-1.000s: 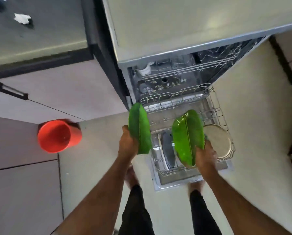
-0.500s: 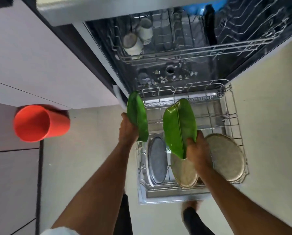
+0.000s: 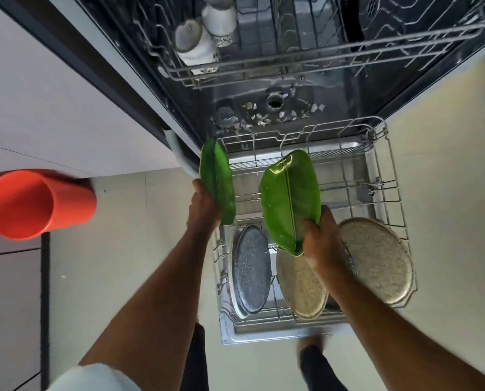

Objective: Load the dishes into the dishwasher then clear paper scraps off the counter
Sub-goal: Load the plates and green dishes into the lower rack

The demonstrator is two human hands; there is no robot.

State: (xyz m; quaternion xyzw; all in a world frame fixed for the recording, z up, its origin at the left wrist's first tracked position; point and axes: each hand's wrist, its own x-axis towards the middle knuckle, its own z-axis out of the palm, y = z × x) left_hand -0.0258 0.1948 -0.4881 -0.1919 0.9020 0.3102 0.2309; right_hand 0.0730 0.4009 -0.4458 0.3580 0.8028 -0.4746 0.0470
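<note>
My left hand point(image 3: 203, 206) grips a green leaf-shaped plate point(image 3: 217, 180) held on edge over the left rim of the pulled-out lower rack point(image 3: 392, 176). My right hand point(image 3: 321, 238) holds a second green leaf plate point(image 3: 289, 198), tilted, above the rack's middle. Standing in the rack are a dark speckled plate point(image 3: 249, 268), a beige plate point(image 3: 300, 286) under my right hand and another beige plate point(image 3: 376, 258) at the right. The counter and paper scraps are out of view.
The dishwasher's upper rack point(image 3: 306, 60) holds two white cups point(image 3: 204, 35). Small scraps lie on the tub floor point(image 3: 266, 117). An orange bin point(image 3: 35, 203) stands on the floor at the left, beside white cabinet fronts point(image 3: 52, 108). My legs are below the rack.
The view has dropped closer to the dishwasher and the counter has left the frame. Both hands have carried the green plates down towards the lower rack.
</note>
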